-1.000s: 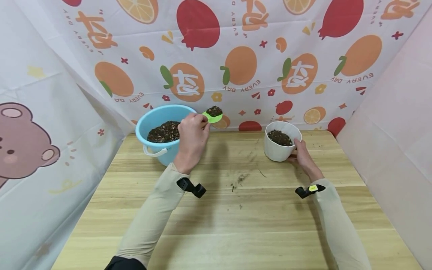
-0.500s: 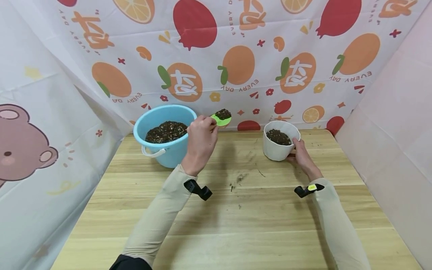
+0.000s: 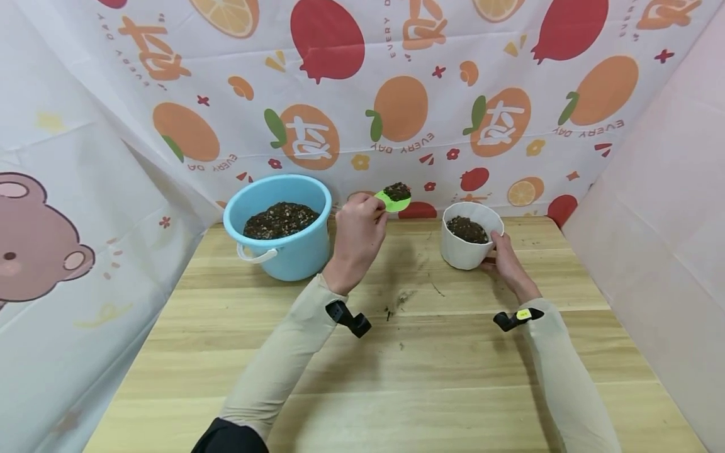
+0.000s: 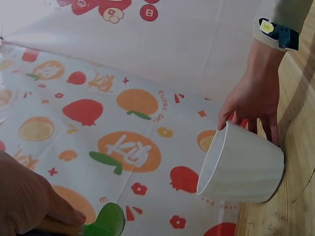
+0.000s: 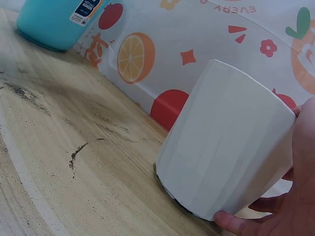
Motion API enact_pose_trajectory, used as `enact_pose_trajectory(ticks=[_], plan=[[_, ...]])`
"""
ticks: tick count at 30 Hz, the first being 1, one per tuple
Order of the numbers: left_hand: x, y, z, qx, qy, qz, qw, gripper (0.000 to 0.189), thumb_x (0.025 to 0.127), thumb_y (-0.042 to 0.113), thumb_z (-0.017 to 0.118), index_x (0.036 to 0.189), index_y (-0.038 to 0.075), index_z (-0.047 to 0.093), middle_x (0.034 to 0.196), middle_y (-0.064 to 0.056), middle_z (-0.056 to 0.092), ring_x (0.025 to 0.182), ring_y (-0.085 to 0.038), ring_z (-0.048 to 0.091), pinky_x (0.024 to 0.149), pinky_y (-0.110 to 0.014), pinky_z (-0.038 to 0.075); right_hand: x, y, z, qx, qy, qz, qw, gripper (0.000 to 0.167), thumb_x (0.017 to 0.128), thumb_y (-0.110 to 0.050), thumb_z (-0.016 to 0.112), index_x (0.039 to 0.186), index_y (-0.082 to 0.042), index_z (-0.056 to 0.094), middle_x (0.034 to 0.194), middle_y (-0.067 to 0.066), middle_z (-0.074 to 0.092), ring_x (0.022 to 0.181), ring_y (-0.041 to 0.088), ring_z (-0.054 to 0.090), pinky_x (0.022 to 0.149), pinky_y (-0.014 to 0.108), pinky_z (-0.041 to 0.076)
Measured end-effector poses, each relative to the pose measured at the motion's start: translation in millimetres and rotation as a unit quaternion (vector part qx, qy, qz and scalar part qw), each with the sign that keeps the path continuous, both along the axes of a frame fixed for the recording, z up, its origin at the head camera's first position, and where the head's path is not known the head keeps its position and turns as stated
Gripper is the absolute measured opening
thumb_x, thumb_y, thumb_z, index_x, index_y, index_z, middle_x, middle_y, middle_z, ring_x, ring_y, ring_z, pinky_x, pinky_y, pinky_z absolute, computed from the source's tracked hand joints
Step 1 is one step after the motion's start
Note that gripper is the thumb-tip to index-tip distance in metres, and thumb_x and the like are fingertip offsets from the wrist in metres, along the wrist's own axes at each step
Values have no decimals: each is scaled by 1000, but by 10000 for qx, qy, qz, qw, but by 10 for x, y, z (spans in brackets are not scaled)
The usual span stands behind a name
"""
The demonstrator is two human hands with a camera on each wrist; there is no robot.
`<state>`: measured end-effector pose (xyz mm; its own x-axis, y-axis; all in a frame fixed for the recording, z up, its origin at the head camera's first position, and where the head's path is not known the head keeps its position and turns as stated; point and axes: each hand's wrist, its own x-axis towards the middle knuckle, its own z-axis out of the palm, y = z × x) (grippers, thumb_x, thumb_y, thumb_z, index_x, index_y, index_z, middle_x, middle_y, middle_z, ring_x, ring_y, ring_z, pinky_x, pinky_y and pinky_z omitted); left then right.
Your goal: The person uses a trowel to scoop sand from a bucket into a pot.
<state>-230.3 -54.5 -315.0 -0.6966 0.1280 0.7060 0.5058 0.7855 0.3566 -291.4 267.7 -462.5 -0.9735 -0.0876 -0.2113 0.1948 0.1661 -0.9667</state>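
My left hand grips the handle of a small green trowel, its blade carrying a heap of dark soil. The trowel is in the air between the blue bucket and the white pot. In the left wrist view only the green blade and a bit of the handle show. My right hand holds the white flower pot at its right side, thumb at the rim, other fingers lower down. Soil fills part of the pot, which stands upright on the table.
A light blue bucket with a white handle stands at the back left, holding more dark soil. Loose soil crumbs lie on the wooden table. A fruit-print cloth hangs right behind the table.
My left hand has carried the loaded trowel to the right, from beside the bucket's rim toward the pot. My right hand and the pot have stayed in place.
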Motion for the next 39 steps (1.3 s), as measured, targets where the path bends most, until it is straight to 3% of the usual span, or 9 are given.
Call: enact_pose_trajectory(ticks=[12,30,39], plan=[[-12,216,-14,-21,-118,-200,9997,5,89,3,75,92,0,77,91,-13,74,82,-25,73,78,-39,62,1,14,5,-53,18,39,10000,69,106,-55,9,160,-18,-15,164,27,4,134,52,38,118,63,35],[-48,485,-98,-43,-96,-606,9981,6,88,-1,73,92,0,78,90,-13,74,83,-24,73,80,-38,62,-10,36,-10,20,17,-6,10000,71,106,-55,10,160,-15,-13,164,27,4,135,51,39,117,62,35],[-92,596,-143,-166,-181,-654,9976,7,89,0,73,91,1,79,91,-11,76,83,-22,74,82,-35,62,5,17,26,-107,-63,-17,9999,70,107,-53,10,160,-14,-13,163,28,7,135,51,40,118,61,35]])
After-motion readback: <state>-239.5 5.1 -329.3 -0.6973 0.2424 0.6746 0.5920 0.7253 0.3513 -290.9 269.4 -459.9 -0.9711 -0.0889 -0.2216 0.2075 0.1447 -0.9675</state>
